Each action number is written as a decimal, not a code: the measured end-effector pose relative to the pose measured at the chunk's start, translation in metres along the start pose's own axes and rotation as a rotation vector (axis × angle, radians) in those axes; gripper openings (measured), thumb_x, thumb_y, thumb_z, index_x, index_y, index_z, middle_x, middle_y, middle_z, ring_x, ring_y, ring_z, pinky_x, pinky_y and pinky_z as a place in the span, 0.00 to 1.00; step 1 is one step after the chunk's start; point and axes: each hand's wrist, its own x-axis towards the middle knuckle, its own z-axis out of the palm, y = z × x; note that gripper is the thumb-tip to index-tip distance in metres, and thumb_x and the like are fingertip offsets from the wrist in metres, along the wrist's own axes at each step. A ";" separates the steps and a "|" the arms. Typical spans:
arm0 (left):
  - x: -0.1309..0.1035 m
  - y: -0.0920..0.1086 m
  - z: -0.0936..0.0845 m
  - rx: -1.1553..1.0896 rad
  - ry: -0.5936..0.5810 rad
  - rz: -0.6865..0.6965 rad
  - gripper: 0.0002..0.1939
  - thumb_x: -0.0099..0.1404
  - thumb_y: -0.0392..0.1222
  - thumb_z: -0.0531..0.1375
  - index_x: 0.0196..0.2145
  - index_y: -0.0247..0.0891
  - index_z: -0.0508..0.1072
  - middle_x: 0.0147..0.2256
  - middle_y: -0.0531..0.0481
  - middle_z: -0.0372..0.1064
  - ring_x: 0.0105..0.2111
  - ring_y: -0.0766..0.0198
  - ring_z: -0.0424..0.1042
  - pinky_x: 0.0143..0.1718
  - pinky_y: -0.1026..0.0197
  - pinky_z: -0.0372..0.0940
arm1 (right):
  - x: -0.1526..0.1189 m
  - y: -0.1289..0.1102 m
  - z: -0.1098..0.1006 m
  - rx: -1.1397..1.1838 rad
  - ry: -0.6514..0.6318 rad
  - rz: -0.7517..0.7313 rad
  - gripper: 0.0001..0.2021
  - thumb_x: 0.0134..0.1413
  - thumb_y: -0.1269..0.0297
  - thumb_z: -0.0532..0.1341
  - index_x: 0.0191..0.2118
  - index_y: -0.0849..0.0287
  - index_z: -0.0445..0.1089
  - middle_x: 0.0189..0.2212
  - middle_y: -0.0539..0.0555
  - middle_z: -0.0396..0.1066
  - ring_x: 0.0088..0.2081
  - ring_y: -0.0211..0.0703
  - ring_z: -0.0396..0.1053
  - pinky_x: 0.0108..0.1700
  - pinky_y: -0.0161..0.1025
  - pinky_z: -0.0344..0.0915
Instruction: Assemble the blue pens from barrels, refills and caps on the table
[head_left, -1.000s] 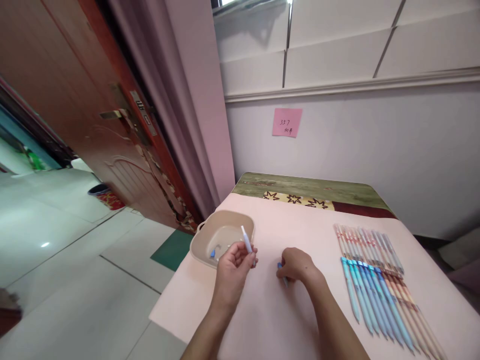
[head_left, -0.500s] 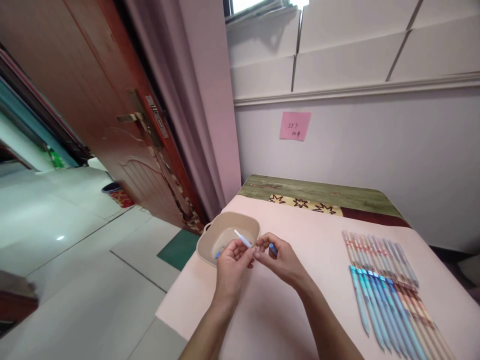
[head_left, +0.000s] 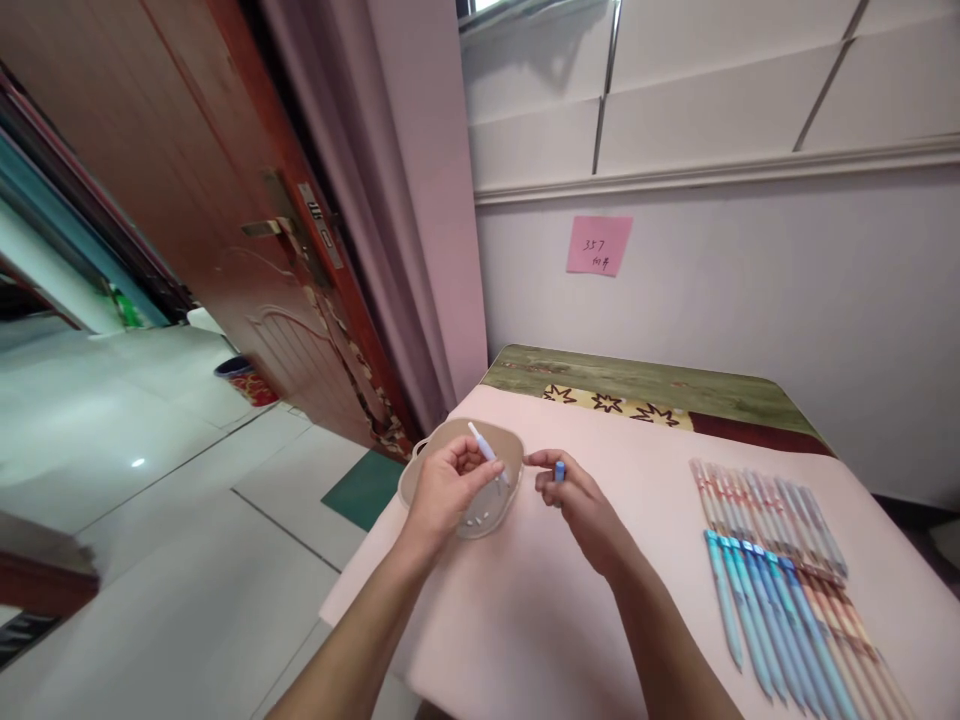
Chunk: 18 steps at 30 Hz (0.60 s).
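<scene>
Pinching a slim pale piece [head_left: 489,454] between thumb and fingers, the person's left hand [head_left: 448,490] is clamped on it, with the white tip of the piece rising from the grip and leaning to the left. The bin [head_left: 513,442] lies beneath and beyond this grip, and small pale bits [head_left: 481,519] rest on its floor, just below the pinching fingers. To the right of that grip, and apart from it, the right hand [head_left: 585,508] has its fingers curled around a short blue piece [head_left: 559,471], which pokes up out of the hold. Its forefinger points toward the rim of the bin; whether it touches cannot be told. Well to the right of both grips, blue and tan pens [head_left: 784,600] lie side by side on the pink cover [head_left: 525,640], with a row of clear-looking barrels [head_left: 765,510] just beyond them. The step in hand seems to be handling small parts, one in each hand, over and beside the bin. With the two pieces apart, any next move appears to call for a light, steady pinch on the left and a secure curl on the right, so that neither piece slips.
</scene>
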 end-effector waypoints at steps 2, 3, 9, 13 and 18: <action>-0.001 -0.003 -0.005 0.017 -0.005 -0.010 0.14 0.47 0.42 0.69 0.29 0.36 0.71 0.26 0.53 0.70 0.27 0.67 0.68 0.31 0.65 0.62 | 0.003 0.003 -0.003 0.188 0.033 0.066 0.12 0.51 0.65 0.58 0.41 0.58 0.73 0.32 0.52 0.71 0.31 0.38 0.63 0.35 0.35 0.61; -0.002 -0.006 -0.006 0.008 -0.009 -0.019 0.13 0.48 0.42 0.68 0.30 0.36 0.70 0.27 0.52 0.71 0.28 0.66 0.69 0.32 0.64 0.62 | 0.005 0.004 -0.003 0.270 0.058 0.085 0.10 0.51 0.64 0.59 0.39 0.58 0.74 0.33 0.52 0.71 0.32 0.39 0.64 0.36 0.35 0.63; -0.017 -0.032 0.001 -0.036 -0.020 -0.032 0.07 0.56 0.41 0.59 0.33 0.39 0.67 0.29 0.52 0.69 0.29 0.65 0.68 0.32 0.64 0.61 | 0.012 0.012 0.007 0.727 0.187 0.180 0.09 0.49 0.58 0.66 0.27 0.58 0.75 0.38 0.55 0.74 0.44 0.45 0.69 0.48 0.41 0.67; -0.024 -0.038 0.012 -0.048 0.033 -0.008 0.03 0.59 0.39 0.56 0.32 0.39 0.67 0.26 0.55 0.63 0.27 0.68 0.63 0.30 0.66 0.59 | 0.010 0.012 0.013 0.636 0.292 0.227 0.14 0.53 0.51 0.64 0.38 0.55 0.77 0.39 0.51 0.73 0.39 0.40 0.69 0.37 0.33 0.67; -0.029 -0.033 0.032 -0.040 -0.006 0.019 0.20 0.54 0.42 0.65 0.45 0.39 0.71 0.22 0.60 0.56 0.22 0.71 0.58 0.27 0.67 0.57 | 0.005 0.011 0.026 0.652 0.186 0.259 0.20 0.52 0.45 0.62 0.47 0.49 0.74 0.45 0.50 0.73 0.48 0.44 0.68 0.43 0.36 0.66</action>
